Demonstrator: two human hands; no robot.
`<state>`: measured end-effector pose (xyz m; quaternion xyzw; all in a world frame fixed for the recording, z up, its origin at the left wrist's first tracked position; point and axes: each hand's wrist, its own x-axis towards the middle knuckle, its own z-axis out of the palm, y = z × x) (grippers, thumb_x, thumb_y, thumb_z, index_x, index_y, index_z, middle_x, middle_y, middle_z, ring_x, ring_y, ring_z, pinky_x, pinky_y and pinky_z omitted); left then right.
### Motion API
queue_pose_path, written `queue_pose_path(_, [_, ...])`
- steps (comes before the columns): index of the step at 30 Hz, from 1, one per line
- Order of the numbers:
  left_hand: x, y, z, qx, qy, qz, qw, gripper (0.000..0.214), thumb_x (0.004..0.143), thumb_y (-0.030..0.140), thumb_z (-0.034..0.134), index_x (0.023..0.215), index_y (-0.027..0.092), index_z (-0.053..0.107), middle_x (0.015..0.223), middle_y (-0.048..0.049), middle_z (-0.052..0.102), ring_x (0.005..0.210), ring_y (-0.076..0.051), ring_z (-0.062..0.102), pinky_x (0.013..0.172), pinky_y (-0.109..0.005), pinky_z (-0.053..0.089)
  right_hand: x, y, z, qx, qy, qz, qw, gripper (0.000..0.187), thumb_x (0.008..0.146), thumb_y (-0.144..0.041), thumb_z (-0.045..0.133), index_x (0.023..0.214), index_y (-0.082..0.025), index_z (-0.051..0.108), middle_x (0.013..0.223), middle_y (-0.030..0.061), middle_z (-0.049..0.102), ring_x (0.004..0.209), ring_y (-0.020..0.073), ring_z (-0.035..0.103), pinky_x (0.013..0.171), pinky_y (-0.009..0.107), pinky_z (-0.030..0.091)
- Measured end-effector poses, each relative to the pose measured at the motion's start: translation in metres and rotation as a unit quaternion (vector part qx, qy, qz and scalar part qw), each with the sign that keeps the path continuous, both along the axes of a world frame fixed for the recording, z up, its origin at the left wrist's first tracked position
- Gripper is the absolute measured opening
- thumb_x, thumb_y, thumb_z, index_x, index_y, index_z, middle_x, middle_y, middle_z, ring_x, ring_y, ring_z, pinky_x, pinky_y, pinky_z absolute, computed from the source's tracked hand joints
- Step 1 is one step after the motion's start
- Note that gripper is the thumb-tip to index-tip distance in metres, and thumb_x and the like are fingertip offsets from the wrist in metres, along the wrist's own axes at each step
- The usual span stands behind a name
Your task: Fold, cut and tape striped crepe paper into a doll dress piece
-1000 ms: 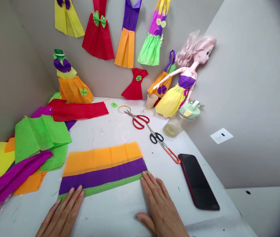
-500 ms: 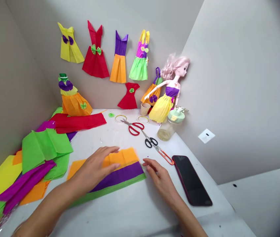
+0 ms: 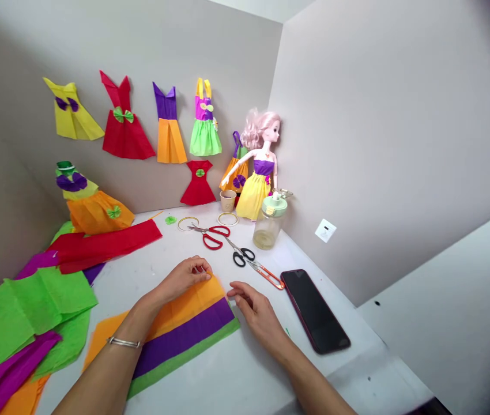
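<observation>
A striped crepe-paper sheet point(image 3: 183, 340) of orange, purple and green bands lies flat on the white table point(image 3: 245, 374). My left hand point(image 3: 178, 282) rests on the orange band, fingers curled at its far edge; I cannot tell whether they pinch the paper. A metal bangle point(image 3: 124, 343) circles that wrist. My right hand point(image 3: 257, 316) stands just beyond the sheet's right end, fingers apart and holding nothing. Nearest to it lie black-handled scissors point(image 3: 241, 256) and orange thread snips point(image 3: 266, 275).
Red-handled scissors point(image 3: 213, 237) and a black phone point(image 3: 314, 311) lie on the table. Loose crepe sheets point(image 3: 33, 317) pile up at the left. A doll point(image 3: 256, 173) in a paper dress and a lidded jar point(image 3: 270, 226) stand at the back, below paper dresses on the wall.
My hands have moved from the near edge of the sheet to its far orange edge. The view has swung, shifting the table and wall toward the left.
</observation>
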<state>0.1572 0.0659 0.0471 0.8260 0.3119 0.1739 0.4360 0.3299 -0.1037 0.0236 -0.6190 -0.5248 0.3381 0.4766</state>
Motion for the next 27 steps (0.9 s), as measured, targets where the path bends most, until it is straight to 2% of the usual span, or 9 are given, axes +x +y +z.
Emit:
queue_pose_path(4, [0.003,-0.007,-0.001,-0.016,-0.028,-0.011,0.999,0.026,0.080,0.044,0.058,0.085,0.020,0.065,0.087,-0.0019,0.062,0.079,-0.018,0.054,0.075,-0.030,0.043,-0.001,0.000,0.007,-0.001,0.030,0.017,0.999,0.036,0.093,-0.034,0.048,0.124,-0.019,0.058,0.106,0.0070,0.071,0.095,0.0196,0.065,0.084,0.032,0.048])
queue_pose_path(7, [0.007,-0.010,-0.009,-0.018,-0.039,-0.007,0.999,0.026,0.083,0.045,0.056,0.086,0.020,0.066,0.087,-0.0018,0.063,0.082,-0.019,0.055,0.078,-0.030,0.042,0.000,-0.003,0.011,-0.026,0.033,0.031,0.999,0.037,0.095,-0.036,0.045,0.124,-0.019,0.058,0.094,0.0047,0.073,0.088,0.0186,0.065,0.079,0.030,0.047])
queue_pose_path(9, [0.008,-0.011,-0.014,-0.015,-0.043,-0.001,0.999,0.026,0.084,0.044,0.055,0.086,0.021,0.066,0.088,-0.0016,0.064,0.084,-0.019,0.055,0.079,-0.031,0.042,0.001,-0.006,0.012,-0.042,0.013,0.024,0.999,0.037,0.095,-0.037,0.045,0.124,-0.018,0.059,0.087,0.0037,0.072,0.081,0.0177,0.064,0.073,0.029,0.046])
queue_pose_path(12, [0.009,-0.012,-0.017,-0.008,-0.048,0.007,0.999,0.026,0.085,0.044,0.054,0.086,0.022,0.067,0.087,-0.0012,0.064,0.084,-0.020,0.056,0.079,-0.031,0.042,-0.001,-0.006,0.012,-0.049,0.004,0.005,0.999,0.040,0.093,-0.037,0.049,0.128,-0.019,0.055,0.091,0.0037,0.070,0.069,0.0142,0.058,0.064,0.026,0.044])
queue_pose_path(16, [0.009,-0.013,-0.018,0.006,-0.054,0.008,0.999,0.026,0.085,0.045,0.055,0.086,0.022,0.068,0.087,-0.0014,0.063,0.084,-0.019,0.055,0.079,-0.031,0.043,-0.007,0.000,0.014,-0.046,0.082,0.018,0.995,0.041,0.090,-0.037,0.053,0.126,-0.018,0.055,0.085,0.0007,0.064,0.054,0.0088,0.047,0.055,0.024,0.041])
queue_pose_path(21, [0.009,-0.016,-0.018,0.021,-0.058,0.011,0.998,0.026,0.085,0.044,0.056,0.086,0.022,0.070,0.088,-0.0017,0.061,0.082,-0.018,0.054,0.080,-0.031,0.043,-0.012,0.004,0.018,-0.040,0.130,0.022,0.991,0.037,0.085,-0.036,0.057,0.116,-0.016,0.059,0.069,-0.0045,0.055,0.049,0.0073,0.042,0.049,0.022,0.036])
queue_pose_path(24, [0.009,-0.017,-0.017,0.024,-0.063,0.019,0.998,0.026,0.085,0.045,0.057,0.086,0.022,0.070,0.086,-0.0018,0.061,0.082,-0.019,0.054,0.078,-0.031,0.043,-0.010,0.005,0.018,-0.030,0.130,-0.004,0.991,0.037,0.083,-0.035,0.057,0.115,-0.016,0.059,0.077,-0.0007,0.062,0.055,0.0093,0.048,0.049,0.021,0.037])
queue_pose_path(27, [0.008,-0.017,-0.014,0.025,-0.071,0.025,0.997,0.026,0.085,0.044,0.058,0.087,0.022,0.071,0.087,-0.0021,0.061,0.083,-0.019,0.054,0.078,-0.031,0.042,-0.010,0.007,0.022,-0.023,0.128,-0.018,0.991,0.044,0.084,-0.037,0.057,0.123,-0.016,0.055,0.090,0.0035,0.066,0.057,0.0092,0.049,0.051,0.022,0.038])
